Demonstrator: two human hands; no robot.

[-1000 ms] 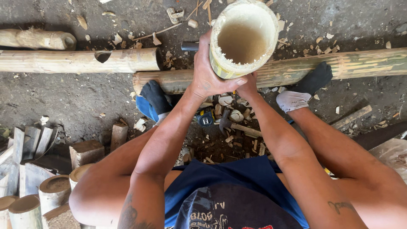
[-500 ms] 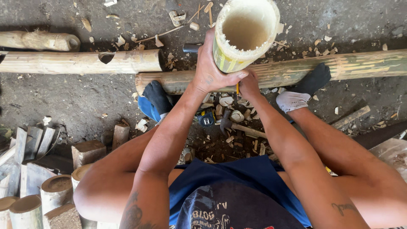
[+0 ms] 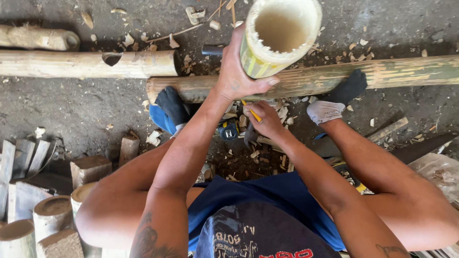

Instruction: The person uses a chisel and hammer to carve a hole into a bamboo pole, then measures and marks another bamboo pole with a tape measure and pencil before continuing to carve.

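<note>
Hands (image 3: 239, 76) grip bamboo tube (image 3: 279, 36) w/ pencil (image 3: 253, 113).

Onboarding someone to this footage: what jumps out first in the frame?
The hollow bamboo section at top centre, its open end facing the camera, gripped around its side by the left hand. Just below it, the right hand holds a yellow pencil near the tube's base. Behind them a long bamboo pole lies across the dirt floor, with both socked feet against it, and cut bamboo stumps cluster at lower left.
</note>
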